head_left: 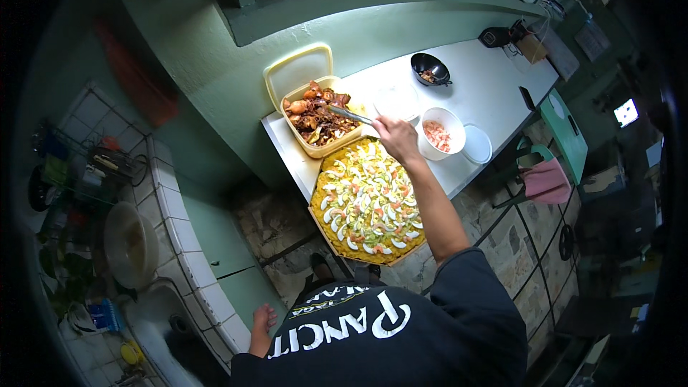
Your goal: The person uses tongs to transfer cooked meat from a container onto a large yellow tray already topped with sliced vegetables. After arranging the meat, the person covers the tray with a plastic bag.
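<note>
Partly hidden tray (322, 232) (behind right forearm (433, 208))

Bears large white lettering (332, 332) across the near black shirt (444, 337), with smaller yellow and white lines just beyond.

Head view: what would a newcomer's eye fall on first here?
Probably the large spread of yellow food topped with white slices, at the near edge of the white table. Next, the right hand just beyond it, holding a metal utensil over the open yellow container of dark brown food.
</note>
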